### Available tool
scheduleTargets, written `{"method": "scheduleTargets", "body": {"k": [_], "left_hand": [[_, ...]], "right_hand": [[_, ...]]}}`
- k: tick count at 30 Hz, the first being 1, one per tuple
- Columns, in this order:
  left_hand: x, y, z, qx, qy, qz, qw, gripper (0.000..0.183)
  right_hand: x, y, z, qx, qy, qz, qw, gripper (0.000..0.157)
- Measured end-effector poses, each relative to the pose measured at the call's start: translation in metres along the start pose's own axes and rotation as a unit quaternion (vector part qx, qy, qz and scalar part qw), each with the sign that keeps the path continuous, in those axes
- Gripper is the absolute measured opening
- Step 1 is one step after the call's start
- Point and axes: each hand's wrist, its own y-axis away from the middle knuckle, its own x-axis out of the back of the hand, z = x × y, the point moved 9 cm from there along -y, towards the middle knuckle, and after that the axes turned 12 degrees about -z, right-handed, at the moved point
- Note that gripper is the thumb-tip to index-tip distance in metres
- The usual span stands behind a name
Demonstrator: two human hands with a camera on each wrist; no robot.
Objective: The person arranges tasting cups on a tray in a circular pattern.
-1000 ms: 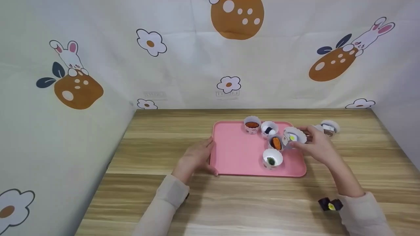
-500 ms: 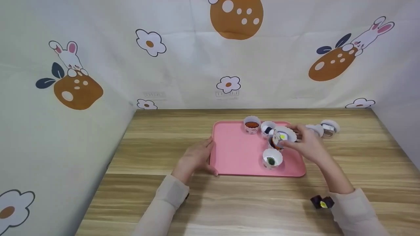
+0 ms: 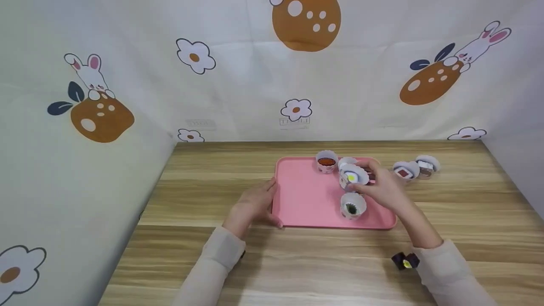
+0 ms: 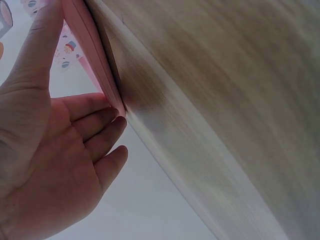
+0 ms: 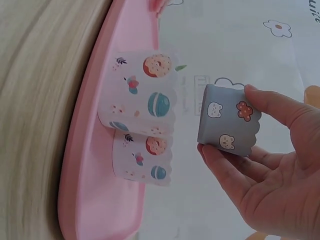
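Between thumb and fingers, my right hand (image 3: pixel 382 187) pinches a paper baking cup (image 5: pixel 227 120), grey with small bear prints and a scalloped rim. A white and yellow piece lies inside it. The held cup is raised over the right half of the pink tray (image 3: pixel 301 195), in front of the cup with the orange piece, now mostly hidden. Nearer to me stands a white cup (image 3: pixel 353 208) with a green-topped piece; at the back are a cup (image 3: pixel 326 165) with a red-brown piece and another white cup (image 3: pixel 346 161). My left hand (image 3: pixel 255 204) touches the tray's left edge, fingers extended.
Right of the tray, two more cups sit on the wooden table (image 3: pixel 204 170): one with a red and white piece (image 3: pixel 403 172), one with a white-topped piece (image 3: pixel 426 166). A dark object with yellow (image 3: pixel 406 261) shows beside my right sleeve. A printed curtain (image 3: pixel 238 93) hangs behind.
My right hand has carried the held cup leftward, from the tray's right side to over the orange-piece cup. The red and white piece at right has come into view. My left hand stays put.
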Motion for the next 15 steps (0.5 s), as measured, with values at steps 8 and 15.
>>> {"method": "scheduleTargets", "body": {"k": [8,15], "left_hand": [[0.001,0.001,0.001,-0.002,0.013,0.004,0.9999,0.121],[0.001,0.001,0.001,-0.002,0.013,0.006,0.9999,0.122]], "right_hand": [[-0.013,-0.008,-0.004,0.007,-0.002,-0.015,1.0,0.058],[-0.025,-0.015,-0.01,0.029,0.002,-0.022,0.999,0.053]]}}
